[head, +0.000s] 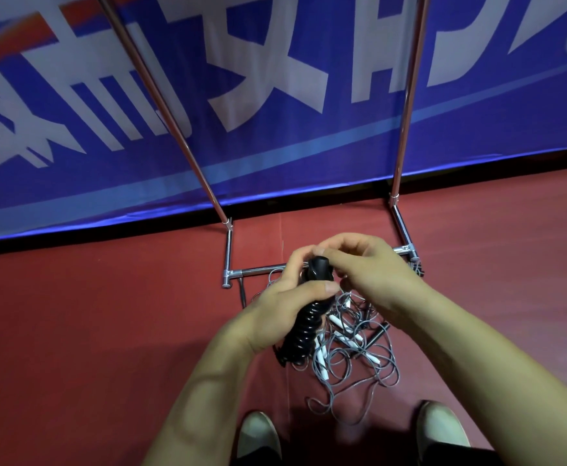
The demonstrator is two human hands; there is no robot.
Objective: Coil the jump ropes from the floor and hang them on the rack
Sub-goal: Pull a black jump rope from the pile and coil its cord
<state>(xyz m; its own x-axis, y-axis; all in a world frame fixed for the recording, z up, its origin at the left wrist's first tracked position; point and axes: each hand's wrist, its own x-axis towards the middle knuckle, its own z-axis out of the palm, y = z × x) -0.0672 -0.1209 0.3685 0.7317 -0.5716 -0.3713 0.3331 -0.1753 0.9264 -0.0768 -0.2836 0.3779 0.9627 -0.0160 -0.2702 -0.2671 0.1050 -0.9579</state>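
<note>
Jump rope, black and wound round its handle, is gripped in the curled fingers of the left hand; the right hand pinches its top end. Beneath, grey ropes lie tangled on the red floor by the rack.

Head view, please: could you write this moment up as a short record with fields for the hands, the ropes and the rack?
left hand: grips the black jump rope around its middle
right hand: fingers curled on the rope's top end
black jump rope: tightly wound, held above the floor
grey jump ropes: loose tangle with white handles on the floor, by the rack's base bar
rack: chrome frame before a blue banner; top out of view
</note>
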